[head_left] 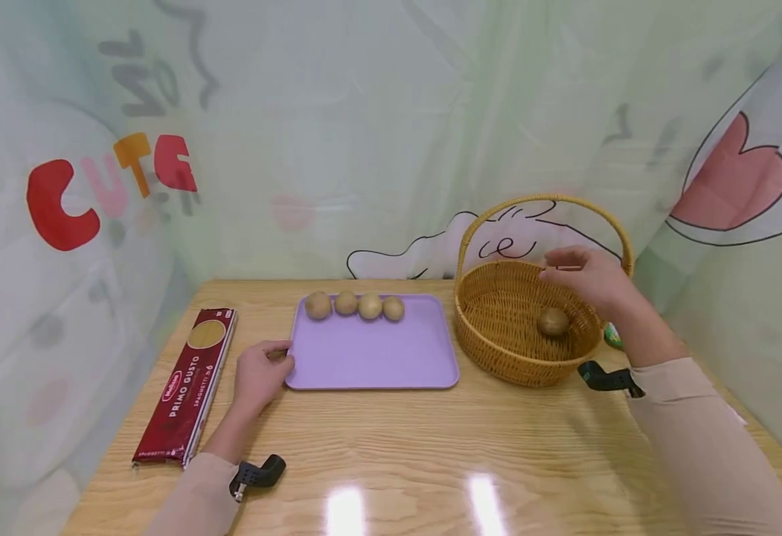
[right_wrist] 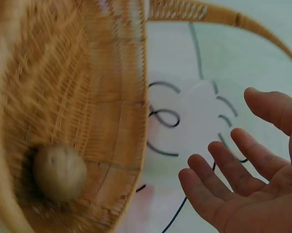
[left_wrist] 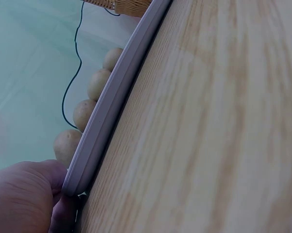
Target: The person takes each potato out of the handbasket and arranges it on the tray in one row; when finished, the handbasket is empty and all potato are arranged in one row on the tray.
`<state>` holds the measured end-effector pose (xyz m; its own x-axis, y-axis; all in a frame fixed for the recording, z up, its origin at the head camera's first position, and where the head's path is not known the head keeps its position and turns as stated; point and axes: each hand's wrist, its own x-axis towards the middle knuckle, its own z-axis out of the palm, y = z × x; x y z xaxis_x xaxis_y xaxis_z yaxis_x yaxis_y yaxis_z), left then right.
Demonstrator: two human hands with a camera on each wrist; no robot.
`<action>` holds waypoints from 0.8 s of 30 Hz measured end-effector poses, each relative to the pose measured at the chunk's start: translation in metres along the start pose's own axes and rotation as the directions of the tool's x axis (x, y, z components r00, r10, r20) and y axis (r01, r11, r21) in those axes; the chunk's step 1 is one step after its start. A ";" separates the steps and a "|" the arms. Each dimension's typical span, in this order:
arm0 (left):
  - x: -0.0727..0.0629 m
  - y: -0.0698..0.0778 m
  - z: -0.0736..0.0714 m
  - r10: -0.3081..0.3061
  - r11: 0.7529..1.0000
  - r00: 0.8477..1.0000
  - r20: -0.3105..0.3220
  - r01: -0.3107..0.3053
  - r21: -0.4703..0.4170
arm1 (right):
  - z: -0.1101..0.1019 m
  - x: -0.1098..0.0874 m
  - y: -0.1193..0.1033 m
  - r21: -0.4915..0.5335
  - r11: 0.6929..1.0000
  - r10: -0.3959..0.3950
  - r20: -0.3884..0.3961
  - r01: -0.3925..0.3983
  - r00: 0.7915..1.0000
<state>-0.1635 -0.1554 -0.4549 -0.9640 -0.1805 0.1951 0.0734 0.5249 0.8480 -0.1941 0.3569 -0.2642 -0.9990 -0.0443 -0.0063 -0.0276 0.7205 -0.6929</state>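
My left hand (head_left: 260,374) pinches the left edge of a purple tray (head_left: 372,357), thumb above and fingers partly hidden beneath the rim in the left wrist view. Several potatoes (head_left: 370,305) stand in a row along the tray's back edge. To the right is a wicker basket (head_left: 498,359) with a tall arched handle, and a single potato (head_left: 553,321) lies inside it. Over the basket's right side hovers my right hand (head_left: 591,281). Its fingers are spread and loosely bent, with nothing held, as the right wrist view confirms.
A red spaghetti packet (head_left: 186,387) lies on the wooden table (head_left: 391,447) left of my left hand. Some small green item (head_left: 612,336) shows behind the basket's right side, mostly hidden. A printed curtain (head_left: 337,149) hangs close behind the table.
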 end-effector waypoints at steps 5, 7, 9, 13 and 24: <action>0.002 0.000 0.000 -0.003 1.000 1.000 -0.012 0.003 -0.008 | -0.012 0.021 0.003 -0.076 0.997 0.019 0.076 -0.013 0.997; 0.002 -0.001 0.001 -0.010 1.000 1.000 -0.011 0.010 -0.013 | -0.012 0.030 0.009 -0.117 0.993 0.024 0.099 -0.012 0.995; 0.001 -0.002 0.002 -0.023 1.000 1.000 -0.007 0.023 -0.017 | -0.010 0.038 0.018 -0.166 0.986 0.028 0.119 -0.008 0.992; -0.001 -0.004 0.004 -0.036 0.999 0.999 -0.001 0.036 -0.031 | -0.003 0.052 0.036 -0.246 0.969 0.042 0.163 -0.001 0.986; 0.002 -0.006 0.004 0.002 0.999 1.000 -0.028 -0.003 -0.039 | 0.000 0.063 0.045 -0.263 0.961 0.176 0.349 -0.084 0.920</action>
<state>-0.1666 -0.1553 -0.4613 -0.9563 -0.2026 0.2108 0.0866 0.4925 0.8660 -0.2585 0.3870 -0.2957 -0.9121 -0.1554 -0.3795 0.0481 0.8785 -0.4754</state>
